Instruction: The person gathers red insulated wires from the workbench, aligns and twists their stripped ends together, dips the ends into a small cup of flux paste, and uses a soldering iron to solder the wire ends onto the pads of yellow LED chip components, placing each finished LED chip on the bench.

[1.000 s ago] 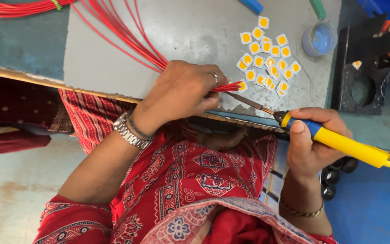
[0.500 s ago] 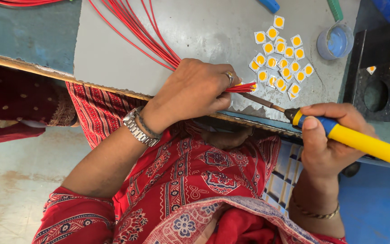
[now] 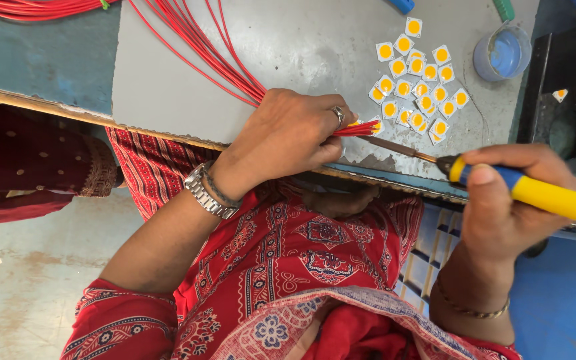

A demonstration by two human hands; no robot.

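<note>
Red wires pinched in left hand at near table edge, right hand clamped on yellow soldering iron, hot tip close enough to scorch fingers or insulation

We see a grey sheet lying on a teal bench with a worn wooden front edge. On the sheet, a fan of red wires runs in from the upper left toward the near edge, where their ends meet a cluster of small white squares with yellow round centres, spread loosely and partly overlapping. Beside the squares, toward the right, stands a small round blue container, and a black block with a round hollow sits at the bench's right end.
</note>
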